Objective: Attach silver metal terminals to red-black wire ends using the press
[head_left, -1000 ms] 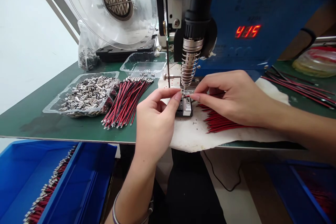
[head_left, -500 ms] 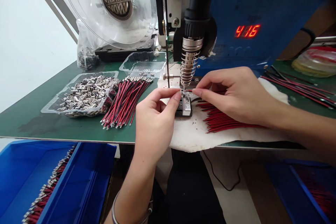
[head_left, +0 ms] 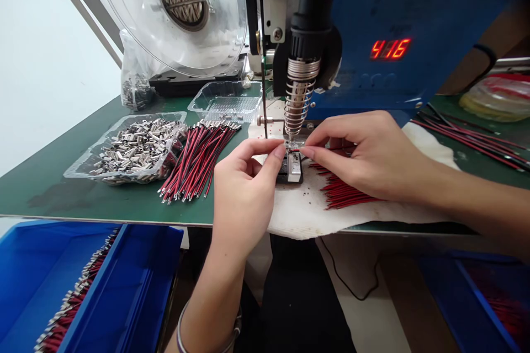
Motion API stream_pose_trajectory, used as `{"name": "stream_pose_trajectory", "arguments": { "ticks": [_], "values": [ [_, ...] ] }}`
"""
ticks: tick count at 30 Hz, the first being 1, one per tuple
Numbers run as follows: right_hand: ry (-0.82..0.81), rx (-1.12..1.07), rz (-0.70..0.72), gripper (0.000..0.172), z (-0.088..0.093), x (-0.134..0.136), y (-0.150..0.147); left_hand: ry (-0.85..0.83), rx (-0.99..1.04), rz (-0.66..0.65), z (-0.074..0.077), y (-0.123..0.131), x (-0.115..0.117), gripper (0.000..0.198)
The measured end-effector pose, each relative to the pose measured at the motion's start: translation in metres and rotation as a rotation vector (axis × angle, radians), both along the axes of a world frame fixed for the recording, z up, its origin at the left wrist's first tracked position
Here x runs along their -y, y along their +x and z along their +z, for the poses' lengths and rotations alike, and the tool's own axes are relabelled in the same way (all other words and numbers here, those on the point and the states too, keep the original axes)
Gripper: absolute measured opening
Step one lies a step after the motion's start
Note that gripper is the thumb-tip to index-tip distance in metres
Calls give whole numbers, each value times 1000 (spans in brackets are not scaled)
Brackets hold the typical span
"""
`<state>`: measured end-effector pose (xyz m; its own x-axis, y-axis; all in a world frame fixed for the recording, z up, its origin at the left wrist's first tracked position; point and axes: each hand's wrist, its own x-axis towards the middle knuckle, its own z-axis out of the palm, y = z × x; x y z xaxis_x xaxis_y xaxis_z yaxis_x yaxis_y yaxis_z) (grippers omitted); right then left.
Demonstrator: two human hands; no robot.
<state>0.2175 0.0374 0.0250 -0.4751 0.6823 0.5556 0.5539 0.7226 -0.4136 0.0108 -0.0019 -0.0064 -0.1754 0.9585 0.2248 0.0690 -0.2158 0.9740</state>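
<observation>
Wire (head_left: pixel 295 150) at the metal fixture (head_left: pixel 295 171), pinched by the right hand (head_left: pixel 360 157) — left hand (head_left: pixel 248 187) opposite, its grasp impossible to tell; narrow gap between. Cloth (head_left: pixel 300 215) overhangs the front edge (head_left: pixel 103 220) — clear tray (head_left: pixel 78 172) holds metal connectors (head_left: pixel 136 146).

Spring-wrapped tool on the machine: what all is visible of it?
The spring-wrapped tool points down, nearly upright, before the blue machine. Below a ribbed black collar, a silvery spring, tightly coiled above and looser below, surrounds a metallic-looking barrel. It narrows toward the small fixture, between the left hand and right hand; whether its tip touches anything is too small to tell.
</observation>
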Motion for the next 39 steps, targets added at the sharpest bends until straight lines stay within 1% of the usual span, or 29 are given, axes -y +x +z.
{"name": "stream_pose_trajectory", "arguments": {
  "ticks": [4,13,19,26,39],
  "values": [
    [12,1,6,17,0,0,-1,-6,8,9,1,1,0,14],
    [-44,-40,-22,18,5,7,-6,15,-1,20,-2,1,-1,13],
    [-63,-7,-38,17,3,6,-6,23,-3,23,-2,1,-1,14],
    [-62,-18,-55,19,1,8,-8,19,9,0,-4,0,-2,16],
    [-79,-46,-93,18,2,9,-9,13,10,10,-3,1,-1,16]
  ]
}}
